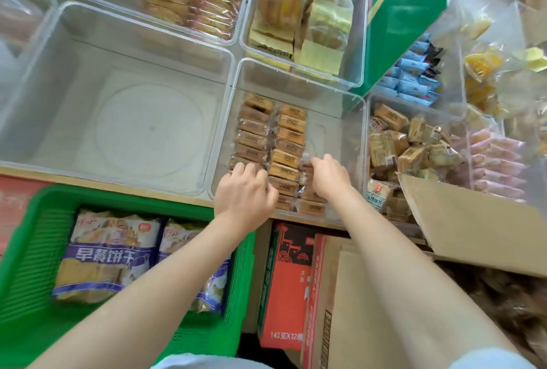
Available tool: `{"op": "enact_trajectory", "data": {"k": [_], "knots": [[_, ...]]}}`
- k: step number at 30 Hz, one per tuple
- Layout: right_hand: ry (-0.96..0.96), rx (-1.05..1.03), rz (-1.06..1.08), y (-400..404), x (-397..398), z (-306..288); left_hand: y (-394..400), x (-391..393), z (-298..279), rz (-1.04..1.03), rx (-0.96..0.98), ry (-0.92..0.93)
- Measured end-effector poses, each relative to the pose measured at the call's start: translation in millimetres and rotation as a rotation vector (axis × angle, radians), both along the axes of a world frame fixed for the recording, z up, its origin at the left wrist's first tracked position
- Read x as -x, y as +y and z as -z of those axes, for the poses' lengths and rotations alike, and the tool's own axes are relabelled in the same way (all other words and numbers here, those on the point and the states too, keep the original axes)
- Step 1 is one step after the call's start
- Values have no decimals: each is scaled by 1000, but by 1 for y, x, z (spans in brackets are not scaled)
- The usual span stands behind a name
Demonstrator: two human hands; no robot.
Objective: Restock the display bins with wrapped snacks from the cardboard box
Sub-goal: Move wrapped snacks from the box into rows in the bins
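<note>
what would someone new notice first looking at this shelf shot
Both hands, left hand and right hand, reach into the clear plastic bin at centre, touching neat rows of brown wrapped snack cakes. Left of it sits a large empty clear plastic bin. At lower left, a bright green plastic basket holds purple-labelled biscuit bags, and a brown cardboard box flap juts in at right.

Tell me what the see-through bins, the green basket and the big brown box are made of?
The see-through bins look like clear, glossy hard plastic: you see snacks through the walls and the rims shine. The green basket seems to be moulded plastic with ribbed, slotted sides. The brown box looks like plain matte cardboard, with a flat flap and dull surface.
</note>
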State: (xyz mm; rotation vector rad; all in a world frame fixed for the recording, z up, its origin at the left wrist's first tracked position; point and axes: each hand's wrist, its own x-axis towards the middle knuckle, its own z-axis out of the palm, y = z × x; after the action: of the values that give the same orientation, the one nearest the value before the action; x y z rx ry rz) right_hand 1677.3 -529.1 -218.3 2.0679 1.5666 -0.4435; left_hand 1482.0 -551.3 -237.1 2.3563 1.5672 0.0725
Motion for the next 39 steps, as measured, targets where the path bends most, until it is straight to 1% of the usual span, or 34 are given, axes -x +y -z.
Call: {"op": "enact_trajectory", "data": {"k": [5,7,9,11,13,15,17,19,21,23,24,26,28,31,33,35,37,39], "knots": [[53,177,-18,-3,13,-16,2,-1,-5,0,26,32],[98,166,-25,-6,23,-31,2,-1,-7,0,57,29],[236,22,22,-15,32,-51,4,0,-7,-8,99,19],[438,-210,102,-34,38,-82,6,1,-7,-35,158,-9],[576,-478,130,-64,36,-117,1,-1,-18,-91,185,-103],[616,-753,137,-104,23,-149,-21,-12,-40,-119,167,-281],[594,-989,187,-149,1,-169,-60,-33,-69,-73,192,-471],[563,-1121,305,-194,-25,-178,-111,-59,-99,-16,294,-645],[552,-1168,430,-234,-49,-179,-164,-82,-125,7,399,-748],[547,-1122,516,-270,-69,-175,-210,-102,-137,36,488,-712],[543,-1062,542,-287,-77,-172,-228,-109,-139,44,535,-683],[562,-887,561,-315,-89,-165,-249,-115,-134,-6,606,-703],[608,-653,554,-335,-96,-159,-253,-115,-130,-115,654,-764],[579,-225,430,-350,-97,-142,-251,-109,-127,-151,667,-807],[484,34,331,-355,-92,-119,-252,-107,-128,-148,672,-849],[347,245,262,-358,-83,-93,-257,-108,-132,-165,674,-881],[295,348,233,-359,-75,-76,-263,-111,-136,-175,670,-899],[360,306,239,-357,-77,-77,-271,-112,-139,-194,666,-913]]}}
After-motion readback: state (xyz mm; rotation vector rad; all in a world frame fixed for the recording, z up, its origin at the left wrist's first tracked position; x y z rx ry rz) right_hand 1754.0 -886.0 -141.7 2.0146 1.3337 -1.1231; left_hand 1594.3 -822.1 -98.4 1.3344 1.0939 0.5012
